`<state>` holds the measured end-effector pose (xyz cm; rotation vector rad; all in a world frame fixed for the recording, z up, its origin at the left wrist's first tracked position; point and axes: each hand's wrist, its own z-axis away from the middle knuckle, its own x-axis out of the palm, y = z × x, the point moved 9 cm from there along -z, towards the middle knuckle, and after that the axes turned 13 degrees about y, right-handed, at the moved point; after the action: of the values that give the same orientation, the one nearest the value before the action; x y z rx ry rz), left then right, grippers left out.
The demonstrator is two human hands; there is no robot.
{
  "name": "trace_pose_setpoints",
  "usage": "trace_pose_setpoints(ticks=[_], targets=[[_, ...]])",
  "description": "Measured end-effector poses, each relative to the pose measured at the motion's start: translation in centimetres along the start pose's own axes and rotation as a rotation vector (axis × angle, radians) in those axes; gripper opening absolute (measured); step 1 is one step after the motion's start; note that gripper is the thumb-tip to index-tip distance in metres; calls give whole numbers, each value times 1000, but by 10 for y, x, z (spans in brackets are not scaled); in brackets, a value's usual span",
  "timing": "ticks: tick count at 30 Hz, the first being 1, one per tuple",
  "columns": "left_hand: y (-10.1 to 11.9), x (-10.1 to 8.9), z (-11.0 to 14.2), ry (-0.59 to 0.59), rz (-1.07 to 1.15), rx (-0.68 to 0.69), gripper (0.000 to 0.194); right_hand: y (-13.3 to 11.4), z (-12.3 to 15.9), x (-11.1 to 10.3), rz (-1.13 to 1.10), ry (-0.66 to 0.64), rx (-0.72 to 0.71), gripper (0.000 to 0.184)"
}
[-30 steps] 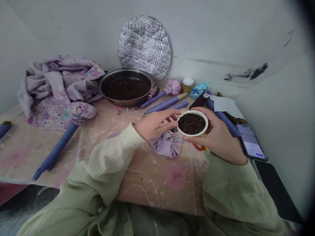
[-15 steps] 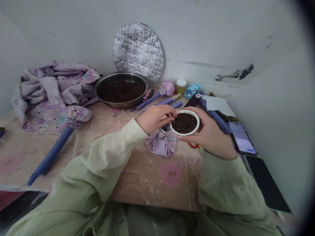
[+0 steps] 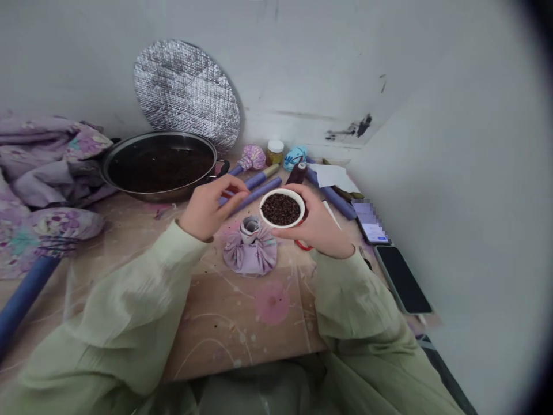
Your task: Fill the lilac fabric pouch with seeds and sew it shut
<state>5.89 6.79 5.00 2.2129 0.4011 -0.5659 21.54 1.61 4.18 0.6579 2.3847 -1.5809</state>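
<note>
My right hand [image 3: 322, 225] is wrapped round a small white bowl [image 3: 264, 219], thumb in front and fingers behind. Dark brown grains [image 3: 282, 209] fill it almost to the rim. To the left of the bowl, my left hand [image 3: 215, 206] hovers with loosely curved fingers; a gap shows between thumb and fingers, and nothing is visible in them. Below and between both hands stands a gathered purple cloth pouch [image 3: 250, 258], with a rolled tube [image 3: 249, 226] sticking up from its neck. The tube's opening faces up.
A wide dark pan [image 3: 159, 193] holding dark contents stands back left, before a round silver foil lid [image 3: 185, 92]. Cloth-headed blue sticks [image 3: 30, 294], a jar [image 3: 275, 153], a thread spool [image 3: 298, 173] and two phones [image 3: 404, 279] lie around. Purple cloth [image 3: 52, 144] is heaped left.
My left hand has drawn away from the bowl's rim to the left, uncovering the pouch's tube. My right hand still holds the bowl. The view has turned to the right.
</note>
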Motion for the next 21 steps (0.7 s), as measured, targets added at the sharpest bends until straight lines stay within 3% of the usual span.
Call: trace_pose_setpoints(ticks=[4,8,10,14,21], targets=[[-42,-13,7,-36,-191,-93,25,27,1,-7,8,94,55,67],[-88,-16,23,-197,-390,-137,22,82,9,-2,78,139,176,71],[-101,-15,32,-274,-437,-146,20,108,15,4,93,133,240,74],[-107,-15,41,-363,-475,-161,23,136,22,13,93,125,293,75],[-92,-14,41,-338,-464,-150,31,134,26,6,124,48,249,79]])
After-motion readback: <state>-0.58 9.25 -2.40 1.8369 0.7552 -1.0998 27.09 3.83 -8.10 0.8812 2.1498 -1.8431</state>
